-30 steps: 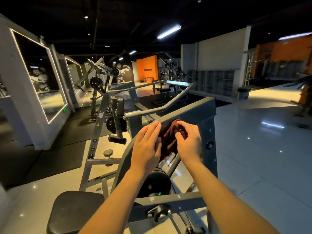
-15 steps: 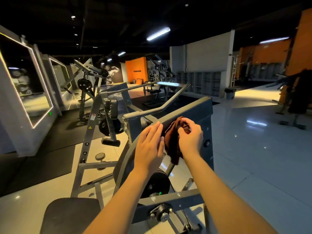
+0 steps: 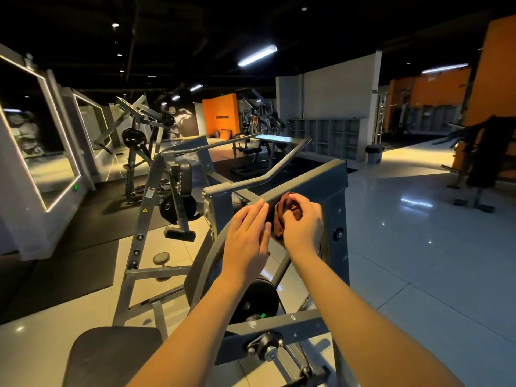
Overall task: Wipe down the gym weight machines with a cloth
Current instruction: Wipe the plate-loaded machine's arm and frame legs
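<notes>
The right hand (image 3: 303, 226) has its fingers curled round a bunched brown cloth (image 3: 289, 210) and presses it against the slanted top bar (image 3: 307, 178) of the grey weight machine (image 3: 339, 216), near the bar's right end. The cloth shows above and to the left of that hand's knuckles. Just beside it on the left, the left hand (image 3: 247, 238) lies flat with its fingers straight, holding nothing, fingertips at the bar's lower edge. A black weight plate (image 3: 258, 300) sits below both wrists.

lit mirror (image 3: 36, 135) left | orange wall (image 3: 220, 115) far | bin (image 3: 374, 153), possibly, by shelving (image 3: 326, 135)
</notes>
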A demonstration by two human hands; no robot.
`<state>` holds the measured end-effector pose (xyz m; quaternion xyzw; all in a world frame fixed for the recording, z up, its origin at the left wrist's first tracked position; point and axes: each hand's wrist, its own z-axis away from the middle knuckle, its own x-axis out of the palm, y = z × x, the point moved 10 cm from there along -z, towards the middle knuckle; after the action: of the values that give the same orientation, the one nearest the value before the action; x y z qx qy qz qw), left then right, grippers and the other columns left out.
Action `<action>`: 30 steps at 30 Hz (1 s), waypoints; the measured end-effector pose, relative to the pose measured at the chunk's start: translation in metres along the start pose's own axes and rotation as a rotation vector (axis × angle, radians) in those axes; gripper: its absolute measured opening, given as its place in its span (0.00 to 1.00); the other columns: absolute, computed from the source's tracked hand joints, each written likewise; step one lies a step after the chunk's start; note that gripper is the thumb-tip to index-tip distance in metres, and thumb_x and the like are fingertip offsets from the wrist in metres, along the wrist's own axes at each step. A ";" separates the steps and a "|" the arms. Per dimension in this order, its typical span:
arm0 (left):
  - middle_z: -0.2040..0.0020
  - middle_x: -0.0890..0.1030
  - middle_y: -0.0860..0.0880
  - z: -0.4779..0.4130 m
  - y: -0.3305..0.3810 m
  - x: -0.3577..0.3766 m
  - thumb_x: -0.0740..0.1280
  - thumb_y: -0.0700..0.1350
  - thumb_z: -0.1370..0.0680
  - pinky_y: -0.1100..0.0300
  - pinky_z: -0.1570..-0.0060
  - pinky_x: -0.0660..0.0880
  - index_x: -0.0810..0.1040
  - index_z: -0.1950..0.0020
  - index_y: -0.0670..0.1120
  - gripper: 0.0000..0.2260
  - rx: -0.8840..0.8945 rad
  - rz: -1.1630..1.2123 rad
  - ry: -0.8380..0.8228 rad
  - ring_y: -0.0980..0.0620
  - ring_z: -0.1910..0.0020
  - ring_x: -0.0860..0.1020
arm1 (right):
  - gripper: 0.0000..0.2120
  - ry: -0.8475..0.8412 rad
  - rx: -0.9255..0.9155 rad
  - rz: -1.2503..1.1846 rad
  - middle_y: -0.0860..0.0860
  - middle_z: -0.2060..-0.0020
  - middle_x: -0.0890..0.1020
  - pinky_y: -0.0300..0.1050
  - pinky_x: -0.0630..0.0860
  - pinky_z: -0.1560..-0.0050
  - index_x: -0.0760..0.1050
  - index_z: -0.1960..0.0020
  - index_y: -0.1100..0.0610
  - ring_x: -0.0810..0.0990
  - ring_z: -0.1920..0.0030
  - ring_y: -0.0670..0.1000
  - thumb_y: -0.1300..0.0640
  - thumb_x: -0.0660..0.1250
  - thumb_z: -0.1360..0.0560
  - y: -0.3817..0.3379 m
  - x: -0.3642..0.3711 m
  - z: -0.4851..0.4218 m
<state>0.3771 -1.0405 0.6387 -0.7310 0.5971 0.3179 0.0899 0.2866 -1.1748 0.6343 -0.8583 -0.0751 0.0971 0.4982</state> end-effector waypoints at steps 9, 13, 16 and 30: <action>0.23 0.67 0.55 0.025 -0.027 -0.012 0.56 0.52 0.16 0.60 0.25 0.55 0.68 0.22 0.49 0.22 -0.018 0.063 -0.015 0.54 0.23 0.61 | 0.13 -0.169 -0.146 0.003 0.47 0.43 0.76 0.29 0.73 0.53 0.77 0.37 0.48 0.77 0.44 0.46 0.59 0.65 0.19 -0.002 0.012 0.013; 0.23 0.64 0.59 0.026 -0.026 -0.014 0.56 0.52 0.16 0.71 0.26 0.49 0.68 0.22 0.49 0.22 -0.025 0.079 0.024 0.65 0.24 0.54 | 0.14 -0.019 0.043 -0.034 0.50 0.38 0.74 0.41 0.78 0.44 0.76 0.34 0.49 0.75 0.41 0.49 0.59 0.64 0.18 0.010 0.000 -0.003; 0.23 0.65 0.58 0.029 -0.032 -0.013 0.55 0.53 0.15 0.71 0.25 0.49 0.69 0.23 0.49 0.22 -0.023 0.108 0.027 0.62 0.23 0.57 | 0.14 -0.134 -0.122 -0.005 0.49 0.38 0.74 0.37 0.75 0.43 0.76 0.34 0.50 0.74 0.39 0.47 0.59 0.65 0.18 -0.006 0.023 0.025; 0.27 0.71 0.56 0.066 -0.058 -0.028 0.57 0.50 0.16 0.68 0.28 0.58 0.71 0.25 0.48 0.20 -0.194 0.311 0.098 0.54 0.28 0.67 | 0.13 -0.194 -0.293 0.103 0.46 0.40 0.65 0.33 0.71 0.45 0.76 0.37 0.48 0.67 0.40 0.47 0.59 0.62 0.19 -0.040 0.051 0.043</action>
<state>0.4053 -0.9679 0.5886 -0.6497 0.6733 0.3478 -0.0605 0.3244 -1.1077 0.6436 -0.9111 -0.0923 0.1927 0.3525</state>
